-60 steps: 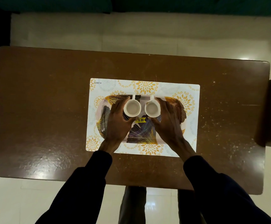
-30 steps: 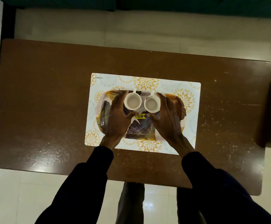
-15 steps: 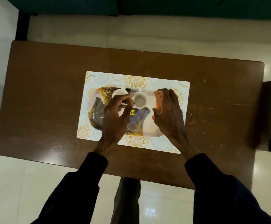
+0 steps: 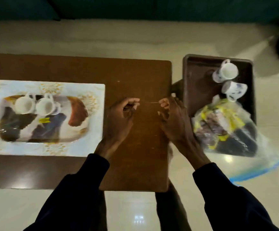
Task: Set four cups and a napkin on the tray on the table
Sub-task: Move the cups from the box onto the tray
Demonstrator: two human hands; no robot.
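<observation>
The patterned tray lies on a floral placemat at the left of the brown table. Two white cups stand side by side at the tray's far edge. Two more white cups with blue print sit on a dark stool to the right of the table. My left hand and my right hand hover over the table's right end, fingers loosely curled, holding nothing. No napkin is clearly visible.
A clear plastic bag with yellow and dark contents rests on the stool's near side. Blue tape marks the pale tiled floor. A dark green surface runs along the far wall. The view is motion-blurred.
Both hands let go of the two cups on the tray and moved right. The view swung right, bringing the stool with two more cups and the bag into sight.
</observation>
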